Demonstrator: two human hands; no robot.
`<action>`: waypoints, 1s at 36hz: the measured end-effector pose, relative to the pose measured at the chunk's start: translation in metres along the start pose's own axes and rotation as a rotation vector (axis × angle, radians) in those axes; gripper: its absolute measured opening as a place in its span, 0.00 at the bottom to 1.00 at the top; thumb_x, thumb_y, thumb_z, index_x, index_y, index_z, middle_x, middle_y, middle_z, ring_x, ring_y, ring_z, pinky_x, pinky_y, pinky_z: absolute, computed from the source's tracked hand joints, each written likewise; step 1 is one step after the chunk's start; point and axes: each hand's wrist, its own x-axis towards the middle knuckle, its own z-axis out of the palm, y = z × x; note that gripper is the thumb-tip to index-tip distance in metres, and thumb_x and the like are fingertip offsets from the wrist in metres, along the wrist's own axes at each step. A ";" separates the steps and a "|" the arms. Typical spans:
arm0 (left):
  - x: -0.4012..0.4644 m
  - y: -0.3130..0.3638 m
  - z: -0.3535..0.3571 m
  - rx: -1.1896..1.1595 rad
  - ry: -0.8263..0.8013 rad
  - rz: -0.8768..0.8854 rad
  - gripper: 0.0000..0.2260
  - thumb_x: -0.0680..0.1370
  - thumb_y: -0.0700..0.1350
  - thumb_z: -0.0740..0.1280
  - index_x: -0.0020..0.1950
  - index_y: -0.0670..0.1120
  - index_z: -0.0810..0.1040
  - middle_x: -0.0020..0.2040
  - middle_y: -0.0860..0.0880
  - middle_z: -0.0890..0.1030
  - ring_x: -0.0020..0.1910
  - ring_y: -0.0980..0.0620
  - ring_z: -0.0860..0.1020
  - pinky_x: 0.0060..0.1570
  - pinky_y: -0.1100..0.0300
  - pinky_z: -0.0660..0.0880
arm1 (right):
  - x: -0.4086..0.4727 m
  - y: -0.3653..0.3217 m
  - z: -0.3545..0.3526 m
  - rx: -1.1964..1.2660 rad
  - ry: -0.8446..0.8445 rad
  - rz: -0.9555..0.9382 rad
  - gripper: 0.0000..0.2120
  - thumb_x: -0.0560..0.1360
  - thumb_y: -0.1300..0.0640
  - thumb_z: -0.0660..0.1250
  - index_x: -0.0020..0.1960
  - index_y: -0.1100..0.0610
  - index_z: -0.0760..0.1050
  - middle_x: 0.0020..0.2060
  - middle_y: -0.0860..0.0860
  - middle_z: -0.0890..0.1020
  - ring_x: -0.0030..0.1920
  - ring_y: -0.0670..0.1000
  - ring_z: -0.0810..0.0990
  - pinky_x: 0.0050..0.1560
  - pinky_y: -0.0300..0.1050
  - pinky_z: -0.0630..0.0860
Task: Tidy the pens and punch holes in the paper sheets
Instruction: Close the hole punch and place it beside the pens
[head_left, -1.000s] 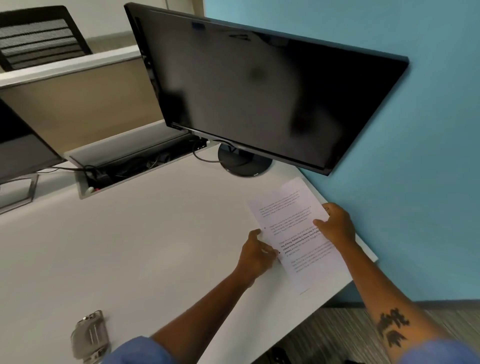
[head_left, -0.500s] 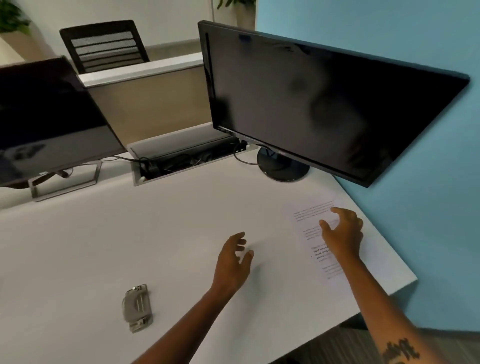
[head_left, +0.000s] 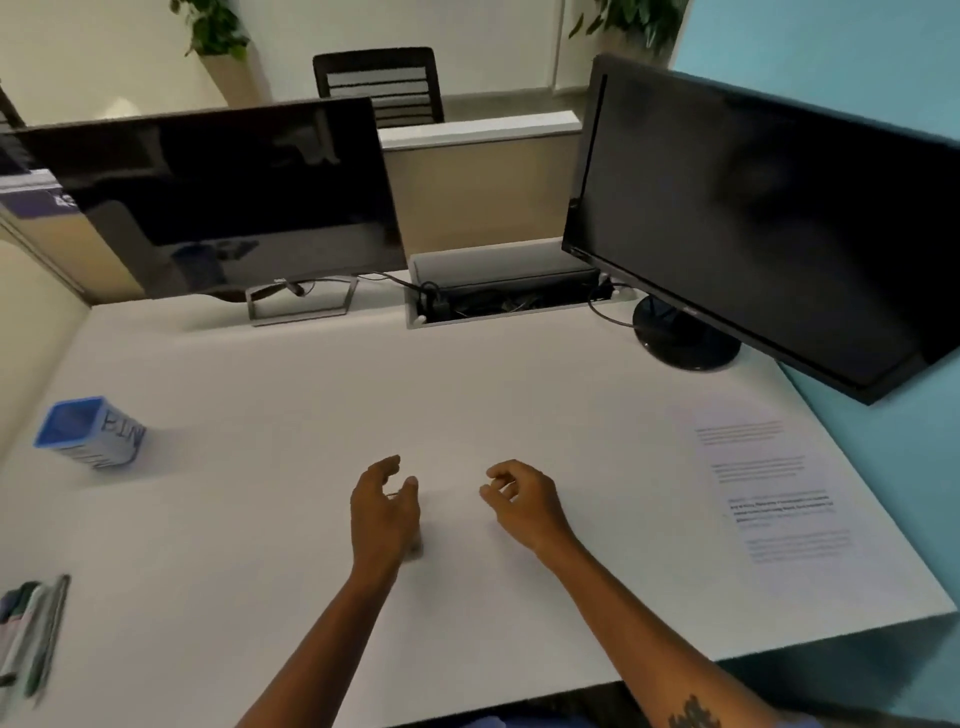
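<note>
A printed paper sheet (head_left: 769, 499) lies flat on the white desk (head_left: 260, 493) near its right edge. Several pens (head_left: 31, 634) lie together at the desk's left front edge, blurred. A blue pen holder (head_left: 91, 434) stands at the far left. My left hand (head_left: 384, 509) and my right hand (head_left: 524, 504) hover over the desk's middle, fingers loosely curled, holding nothing. A small grey object (head_left: 415, 548) peeks out beside my left wrist, mostly hidden by it.
Two dark monitors stand at the back, one on the left (head_left: 218, 197) and one on the right (head_left: 753, 218). A cable tray (head_left: 498, 291) with wires sits between them. A blue wall (head_left: 883, 467) borders the desk's right side.
Both hands let go of the paper sheet, which now lies flat, and moved left to the desk's middle. The view swung left, bringing the pens and pen holder into sight.
</note>
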 end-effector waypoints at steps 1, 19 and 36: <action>0.000 -0.005 -0.008 0.003 0.010 -0.021 0.18 0.82 0.44 0.70 0.72 0.47 0.77 0.68 0.50 0.80 0.67 0.49 0.77 0.65 0.51 0.76 | -0.002 -0.005 0.012 0.018 -0.030 0.019 0.07 0.74 0.54 0.75 0.52 0.50 0.82 0.41 0.44 0.82 0.37 0.38 0.79 0.39 0.28 0.75; 0.002 -0.046 -0.048 -0.042 -0.165 -0.233 0.13 0.81 0.40 0.71 0.65 0.40 0.82 0.54 0.45 0.85 0.53 0.47 0.84 0.55 0.51 0.83 | -0.017 -0.031 0.095 0.092 -0.098 0.208 0.09 0.75 0.59 0.70 0.55 0.54 0.82 0.49 0.50 0.85 0.51 0.51 0.85 0.55 0.51 0.84; 0.001 -0.044 -0.050 0.026 -0.260 -0.163 0.05 0.80 0.37 0.71 0.52 0.42 0.87 0.44 0.48 0.88 0.43 0.50 0.86 0.38 0.68 0.77 | -0.028 -0.040 0.098 0.170 -0.086 0.238 0.10 0.74 0.63 0.73 0.54 0.52 0.83 0.45 0.49 0.87 0.47 0.50 0.86 0.38 0.38 0.81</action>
